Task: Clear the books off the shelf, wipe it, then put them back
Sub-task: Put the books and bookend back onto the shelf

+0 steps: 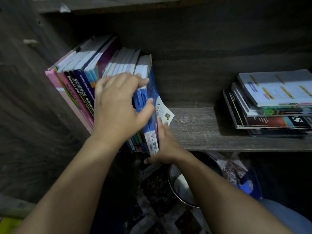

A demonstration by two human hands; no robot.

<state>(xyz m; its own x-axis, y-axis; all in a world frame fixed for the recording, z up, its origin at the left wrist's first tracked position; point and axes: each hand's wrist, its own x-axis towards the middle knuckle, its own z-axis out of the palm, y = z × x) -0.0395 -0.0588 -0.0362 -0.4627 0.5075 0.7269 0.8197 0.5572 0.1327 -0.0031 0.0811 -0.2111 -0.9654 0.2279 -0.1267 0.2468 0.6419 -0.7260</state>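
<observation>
A row of upright books (79, 85) leans against the left wall of the dark wooden shelf (194, 129). My left hand (118, 105) lies over the tops and spines of the row, fingers spread and thumb hooked on the blue book (152, 92) at the row's right end. My right hand (164, 146) grips the lower spine and right cover of that blue book, thumb under its bottom edge. The book's front cover bends outward to the right. A flat stack of books (270, 105) lies at the shelf's right.
The shelf's left side wall (33, 98) stands close beside the row. Bare shelf board lies between the row and the flat stack. Below the shelf sit a round metal bowl (179, 184), a patterned floor covering (157, 191) and crumpled plastic bags (236, 173).
</observation>
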